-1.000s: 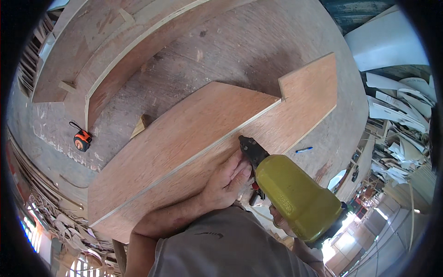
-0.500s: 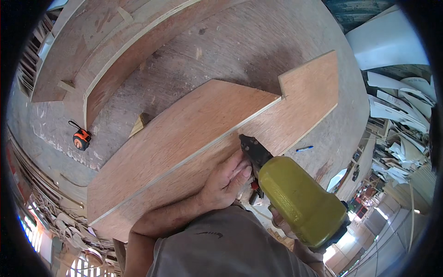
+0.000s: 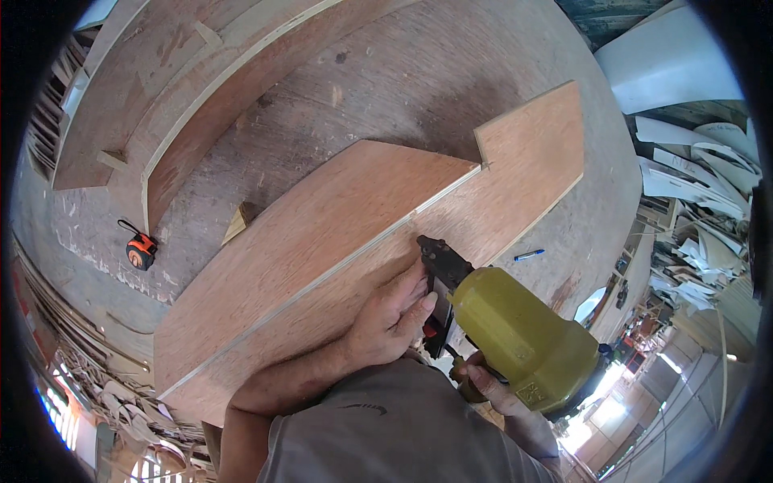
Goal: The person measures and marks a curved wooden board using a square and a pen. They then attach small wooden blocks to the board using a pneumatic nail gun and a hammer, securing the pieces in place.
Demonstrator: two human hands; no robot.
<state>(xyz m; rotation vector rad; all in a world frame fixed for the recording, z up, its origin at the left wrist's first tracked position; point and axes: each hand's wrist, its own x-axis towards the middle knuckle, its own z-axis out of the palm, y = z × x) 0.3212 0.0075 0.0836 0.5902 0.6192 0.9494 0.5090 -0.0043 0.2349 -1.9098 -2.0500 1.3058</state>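
Observation:
A yellow-green nail gun [image 3: 519, 334] slants across the work, its black nose [image 3: 439, 256] at the face of a plywood panel [image 3: 362, 258]. My right hand [image 3: 491, 386] is wrapped round its handle, partly hidden under the body. Beside the nose and the dark magazine is my left hand [image 3: 394, 318], its fingers curled and thumb folded in; what they grip is hidden. A pale seam runs lengthwise between this panel and another plywood panel [image 3: 322, 221]. At the far right the near panel widens into a notched end [image 3: 535, 133].
A curved plywood frame [image 3: 181, 121] stands at the far left of the worktable [image 3: 362, 80]. An orange-and-black tape measure [image 3: 140, 253], a small wood block [image 3: 237, 224] and a blue pen [image 3: 529, 254] lie on the table. White offcuts [image 3: 700, 249] are piled at right.
My right hand and the nail gun's rear have shifted slightly left, so the handle and magazine show more. The view has shifted a little. My left hand stays by the nose.

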